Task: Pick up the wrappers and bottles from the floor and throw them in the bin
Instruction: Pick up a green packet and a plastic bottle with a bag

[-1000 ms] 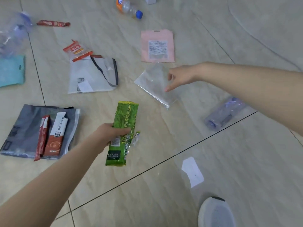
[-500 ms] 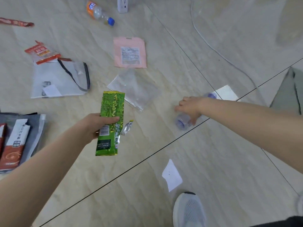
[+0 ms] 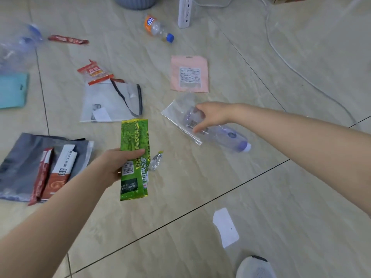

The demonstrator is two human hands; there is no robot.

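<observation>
My left hand [image 3: 118,166] grips a green snack wrapper [image 3: 135,155] held upright above the floor, with a small silver wrapper [image 3: 155,161] hanging beside it. My right hand [image 3: 210,116] is closed around a clear bottle with a purple cap [image 3: 226,136], holding it tilted over a clear plastic bag [image 3: 177,110] on the tiles. An orange-labelled bottle [image 3: 158,29] with a blue cap lies further away. The base of the grey ribbed bin [image 3: 136,2] shows at the top edge.
Litter on the floor: a pink pouch [image 3: 189,74], red-and-clear wrapper [image 3: 94,72], white bag [image 3: 110,103], red stick wrapper [image 3: 68,39], grey bag [image 3: 20,157] with sachets, teal pouch [image 3: 12,90], white slip [image 3: 225,226]. A power strip [image 3: 184,12], cable [image 3: 291,65] and my shoe [image 3: 255,267] are near.
My right hand reached to the purple-capped bottle, closed on it and lifted it left over the clear bag. My left hand kept hold of the green wrapper. The view tilted up, showing the bin.
</observation>
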